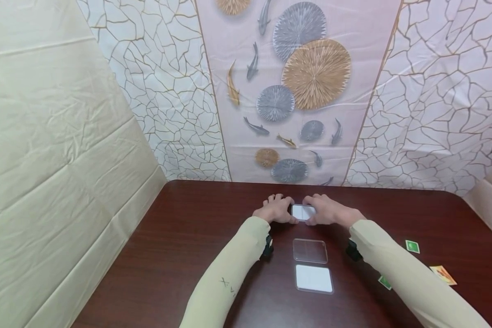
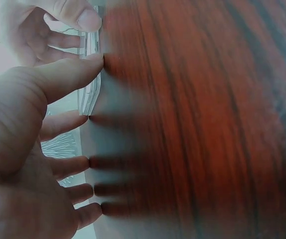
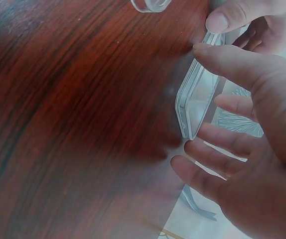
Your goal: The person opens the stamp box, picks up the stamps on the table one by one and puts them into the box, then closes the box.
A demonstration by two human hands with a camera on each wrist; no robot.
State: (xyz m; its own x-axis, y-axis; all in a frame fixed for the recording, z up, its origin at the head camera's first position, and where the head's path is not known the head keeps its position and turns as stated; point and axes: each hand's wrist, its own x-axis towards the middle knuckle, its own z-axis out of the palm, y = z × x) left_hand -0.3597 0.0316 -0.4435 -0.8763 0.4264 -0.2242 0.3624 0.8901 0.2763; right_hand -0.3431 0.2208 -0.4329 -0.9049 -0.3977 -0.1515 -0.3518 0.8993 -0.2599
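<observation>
Toward the far side of the table, a thin clear plastic case [image 1: 303, 212] with a white inside lies flat between the two hands. The left hand [image 1: 275, 210] holds its left end, thumb on the near edge and index finger at the far edge. From the other end, the right hand [image 1: 329, 210] grips it the same way. In the left wrist view the case's layered side [image 2: 89, 99] shows past the thumb, while the other left fingers spread with their tips on the table. The right wrist view shows the case's corner [image 3: 185, 107] beside the right fingertips.
Nearer the person lie a transparent plastic cover [image 1: 310, 251] and a second clear case with a white inside [image 1: 314, 279]. By the right forearm are a green card [image 1: 412, 246], an orange card [image 1: 443, 275] and another green card [image 1: 385, 282]. A patterned cloth [image 1: 287, 114] hangs behind the table.
</observation>
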